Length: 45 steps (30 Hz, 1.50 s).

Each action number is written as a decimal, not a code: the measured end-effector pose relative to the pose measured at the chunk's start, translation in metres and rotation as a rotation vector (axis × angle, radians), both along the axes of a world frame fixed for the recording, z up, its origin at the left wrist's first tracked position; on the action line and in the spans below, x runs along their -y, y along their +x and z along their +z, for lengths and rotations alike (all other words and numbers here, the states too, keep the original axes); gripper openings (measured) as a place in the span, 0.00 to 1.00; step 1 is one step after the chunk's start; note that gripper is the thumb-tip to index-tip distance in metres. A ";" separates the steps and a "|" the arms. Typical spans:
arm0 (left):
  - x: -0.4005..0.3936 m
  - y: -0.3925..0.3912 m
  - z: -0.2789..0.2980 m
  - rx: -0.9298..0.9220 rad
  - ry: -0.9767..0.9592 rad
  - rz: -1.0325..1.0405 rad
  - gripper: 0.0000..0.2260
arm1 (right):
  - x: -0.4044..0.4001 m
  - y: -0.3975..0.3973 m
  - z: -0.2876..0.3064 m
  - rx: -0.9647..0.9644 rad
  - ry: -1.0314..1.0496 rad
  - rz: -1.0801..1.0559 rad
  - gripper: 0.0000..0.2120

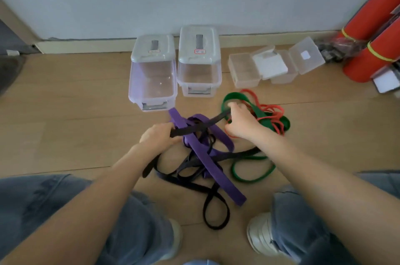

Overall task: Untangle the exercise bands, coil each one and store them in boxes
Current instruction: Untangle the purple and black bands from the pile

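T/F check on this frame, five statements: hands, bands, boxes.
1. Both hands hold the same black band. True: the left hand and right hand grip a stretch of it between them.
2. The two tall boxes have their lids off. False: grey lids sit on both the left box and the right box.
3. The purple band is already coiled. False: it lies tangled with the black one.
4. The red band lies over the green band. True.
5. The bands lie on a table. False: they lie on the wooden floor.
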<state>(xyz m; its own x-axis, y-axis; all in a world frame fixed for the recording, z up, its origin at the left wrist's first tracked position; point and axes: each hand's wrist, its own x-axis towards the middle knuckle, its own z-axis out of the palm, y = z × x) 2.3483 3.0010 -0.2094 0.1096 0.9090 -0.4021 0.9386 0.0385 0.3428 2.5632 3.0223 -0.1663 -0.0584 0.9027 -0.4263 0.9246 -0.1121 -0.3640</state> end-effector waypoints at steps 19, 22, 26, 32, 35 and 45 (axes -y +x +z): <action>-0.013 0.026 -0.053 0.471 -0.486 0.075 0.01 | 0.050 -0.017 -0.129 -0.423 -0.381 0.071 0.54; -0.037 0.025 0.024 0.477 -0.391 0.021 0.06 | 0.037 -0.021 -0.085 -0.629 -0.261 -0.079 0.50; -0.037 0.024 0.108 0.495 -0.236 -0.063 0.10 | 0.023 -0.022 -0.004 -0.763 -0.166 -0.122 0.21; -0.016 0.009 0.187 0.504 -0.043 -0.111 0.15 | 0.012 0.010 0.112 -0.730 0.135 -0.041 0.06; -0.010 0.008 0.209 0.575 0.056 -0.093 0.12 | 0.012 0.017 0.155 -1.065 0.246 -0.118 0.08; -0.001 0.022 0.240 1.099 0.031 -0.139 0.05 | 0.033 -0.006 0.147 -0.880 0.075 0.227 0.34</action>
